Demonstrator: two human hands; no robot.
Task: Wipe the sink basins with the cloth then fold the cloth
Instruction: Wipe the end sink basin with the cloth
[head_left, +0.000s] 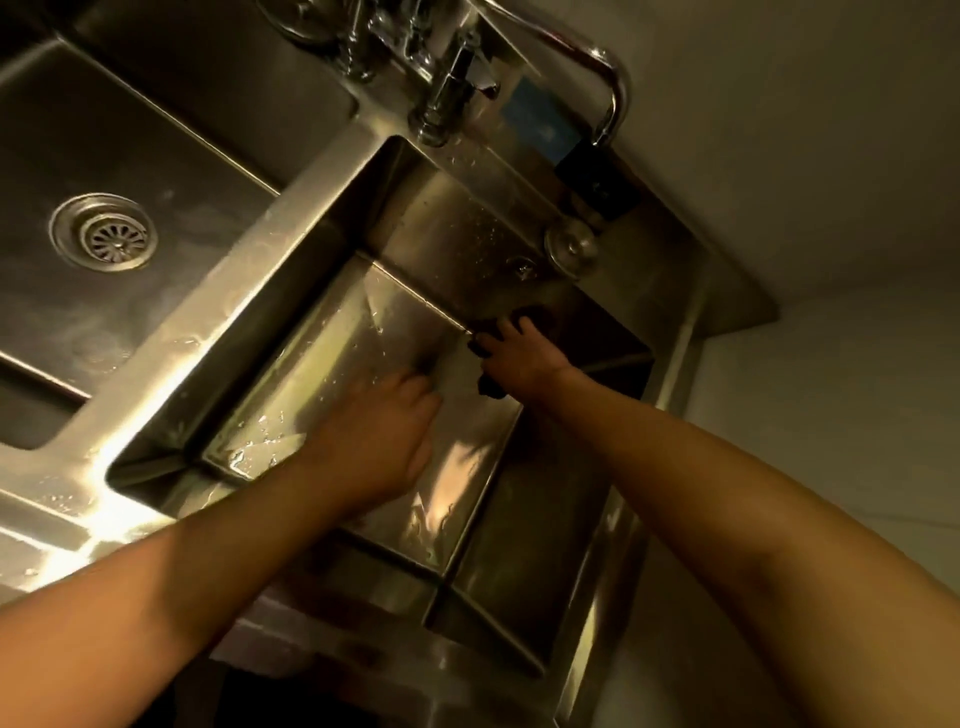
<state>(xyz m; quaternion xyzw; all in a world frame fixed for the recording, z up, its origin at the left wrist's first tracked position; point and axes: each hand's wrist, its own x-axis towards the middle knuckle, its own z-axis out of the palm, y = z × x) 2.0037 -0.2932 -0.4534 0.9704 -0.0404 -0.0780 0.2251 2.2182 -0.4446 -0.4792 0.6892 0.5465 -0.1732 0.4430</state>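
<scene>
1. The right hand (522, 356) lies low in the right-hand basin (322, 379), palm down on a dark cloth (488, 387), fingers spread over it and bent a little at the tips, pressing it where the basin floor meets the far wall.
2. The cloth is bunched under that hand, so only dark edges show at the fingertips and by the wrist. Its long axis appears to run along the hand, from wrist to fingertips, pointing toward the back wall; the exact shape is hidden.
3. The flat, bearing-down hold suits scrubbing along that seam, I judge.
4. The left hand (384, 441) rests just beside it on the basin floor, fingers together and holding nothing; whether they are straight or curled I cannot tell. It probably braces the person while leaning in.
5. Water beads the floor and walls of this basin.
6. Further out, the left basin (218, 135) with its round drain (104, 232) sits beyond a steel divider, and the taps (447, 93) stand behind.
7. Wiping seems midway; folding is not yet begun.
</scene>
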